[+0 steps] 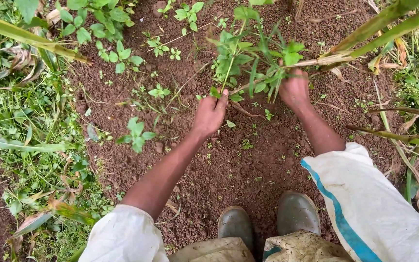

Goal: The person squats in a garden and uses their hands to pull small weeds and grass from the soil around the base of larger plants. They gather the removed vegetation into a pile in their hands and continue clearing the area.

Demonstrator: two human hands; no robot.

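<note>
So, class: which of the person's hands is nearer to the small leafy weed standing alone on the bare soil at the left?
Left. The left hand is just right of the weed; the right hand lies farther right, in the leafy clump.

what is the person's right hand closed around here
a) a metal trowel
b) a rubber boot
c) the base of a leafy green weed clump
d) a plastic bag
c: the right hand is closed low on the green weed clump rising from the red-brown soil, while the left hand pinches a stem beside it.
</note>
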